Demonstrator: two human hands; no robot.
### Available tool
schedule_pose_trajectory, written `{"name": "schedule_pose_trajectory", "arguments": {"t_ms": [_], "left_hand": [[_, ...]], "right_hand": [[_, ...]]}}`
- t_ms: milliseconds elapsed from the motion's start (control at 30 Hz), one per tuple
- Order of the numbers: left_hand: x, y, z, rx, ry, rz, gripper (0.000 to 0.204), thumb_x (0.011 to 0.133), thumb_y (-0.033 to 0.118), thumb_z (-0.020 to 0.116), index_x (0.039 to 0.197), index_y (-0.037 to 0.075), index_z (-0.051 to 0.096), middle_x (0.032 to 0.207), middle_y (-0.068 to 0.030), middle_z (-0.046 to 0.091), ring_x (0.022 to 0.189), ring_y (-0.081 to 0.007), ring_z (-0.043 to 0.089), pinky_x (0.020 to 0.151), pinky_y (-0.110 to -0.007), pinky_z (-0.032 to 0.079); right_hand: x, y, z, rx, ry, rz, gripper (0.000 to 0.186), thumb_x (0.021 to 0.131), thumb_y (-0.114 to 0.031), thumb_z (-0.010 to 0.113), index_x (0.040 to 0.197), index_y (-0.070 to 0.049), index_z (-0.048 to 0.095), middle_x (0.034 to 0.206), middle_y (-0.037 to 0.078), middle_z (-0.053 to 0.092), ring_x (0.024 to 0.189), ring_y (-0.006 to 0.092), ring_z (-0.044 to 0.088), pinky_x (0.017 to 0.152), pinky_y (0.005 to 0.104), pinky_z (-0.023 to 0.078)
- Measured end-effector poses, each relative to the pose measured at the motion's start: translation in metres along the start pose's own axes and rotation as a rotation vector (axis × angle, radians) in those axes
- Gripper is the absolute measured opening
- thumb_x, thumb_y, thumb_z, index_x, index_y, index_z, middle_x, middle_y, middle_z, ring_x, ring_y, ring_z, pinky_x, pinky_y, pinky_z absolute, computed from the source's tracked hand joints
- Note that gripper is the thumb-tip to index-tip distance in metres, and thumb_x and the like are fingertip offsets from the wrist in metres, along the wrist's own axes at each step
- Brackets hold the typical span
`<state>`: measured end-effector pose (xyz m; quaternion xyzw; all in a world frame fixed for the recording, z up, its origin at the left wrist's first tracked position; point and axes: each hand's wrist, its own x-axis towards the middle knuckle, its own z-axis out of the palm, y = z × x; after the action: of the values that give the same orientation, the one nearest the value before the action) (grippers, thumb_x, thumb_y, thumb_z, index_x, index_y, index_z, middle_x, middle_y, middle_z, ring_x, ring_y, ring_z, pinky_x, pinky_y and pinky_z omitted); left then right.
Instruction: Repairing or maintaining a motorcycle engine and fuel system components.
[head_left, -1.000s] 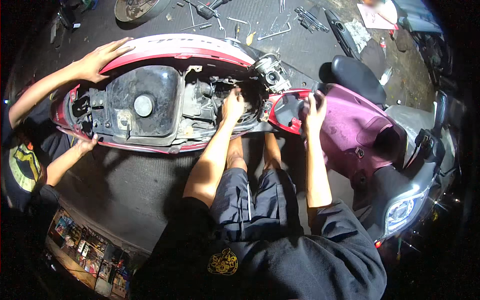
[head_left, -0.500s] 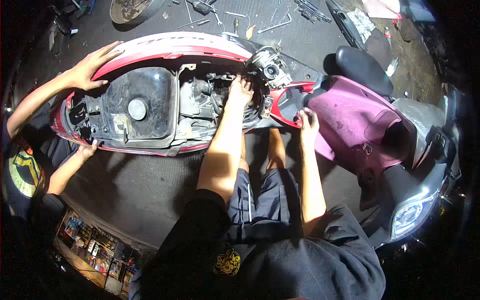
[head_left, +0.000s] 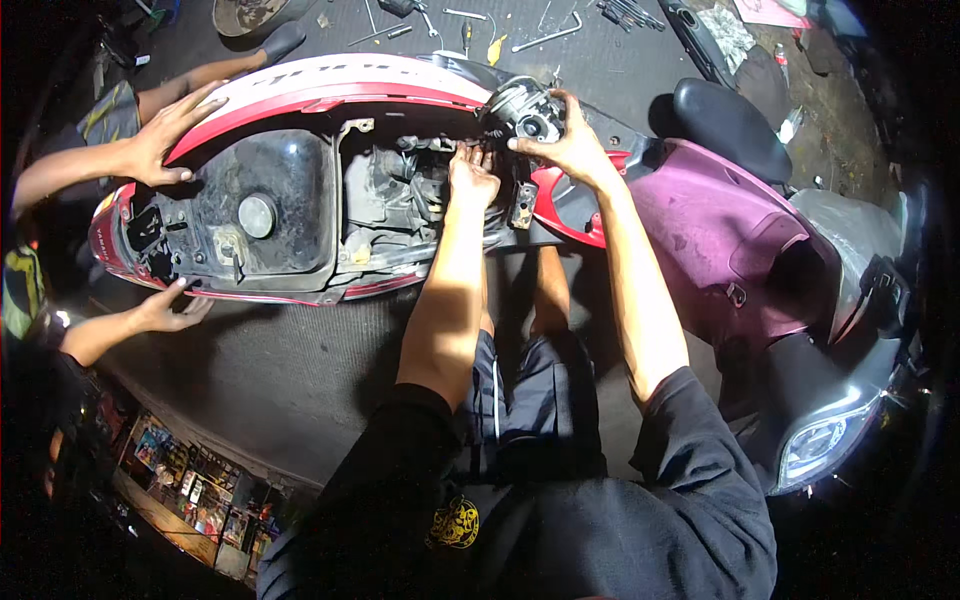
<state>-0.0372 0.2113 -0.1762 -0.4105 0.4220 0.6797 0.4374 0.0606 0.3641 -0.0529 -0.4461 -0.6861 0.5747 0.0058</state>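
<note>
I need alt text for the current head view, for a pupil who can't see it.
The wearer's right hand grips a metal part at a stripped-down scooter, while the left hand is inside its engine bay. At the left, another person's hand rests on its red-and-white panel; tools lie on the floor beyond.

Worn on the head, one wide fisheye camera looks down from near over the scooter (head_left: 562,206).

right grip (head_left: 582,150) holds the carburetor (head_left: 530,112) (left grip (head_left: 473,182) inside the scooter (head_left: 572,208)).
</note>
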Motion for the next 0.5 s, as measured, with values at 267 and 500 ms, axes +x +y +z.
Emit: {"name": "schedule_pose_trajectory", "arguments": {"t_ms": [267,500], "left_hand": [[-0.011,-0.009,0.010,0.099,-0.008,-0.111,0.023,0.094,0.034,0.046,0.112,0.020,0.050,0.112,0.0060,0.051,0.113,-0.0163,0.043,0.104,-0.041,0.015],[0.023,0.020,-0.023,0.188,-0.221,-0.144,0.026,0.090,0.016,0.039,0.104,0.005,0.058,0.098,-0.0114,0.061,0.081,-0.0224,0.058,0.075,-0.036,0.051]], "right_hand": [[0.044,0.010,-0.022,0.124,-0.282,0.130,0.104,0.059,-0.051,0.081,0.134,0.006,0.038,0.126,0.023,0.052,0.116,0.0270,0.051,0.099,0.0348,0.040],[0.010,-0.031,0.018,-0.237,-0.184,0.066,0.095,0.055,-0.046,0.083,0.124,0.008,0.044,0.118,0.027,0.053,0.109,0.0314,0.055,0.093,0.0380,0.045]]}}
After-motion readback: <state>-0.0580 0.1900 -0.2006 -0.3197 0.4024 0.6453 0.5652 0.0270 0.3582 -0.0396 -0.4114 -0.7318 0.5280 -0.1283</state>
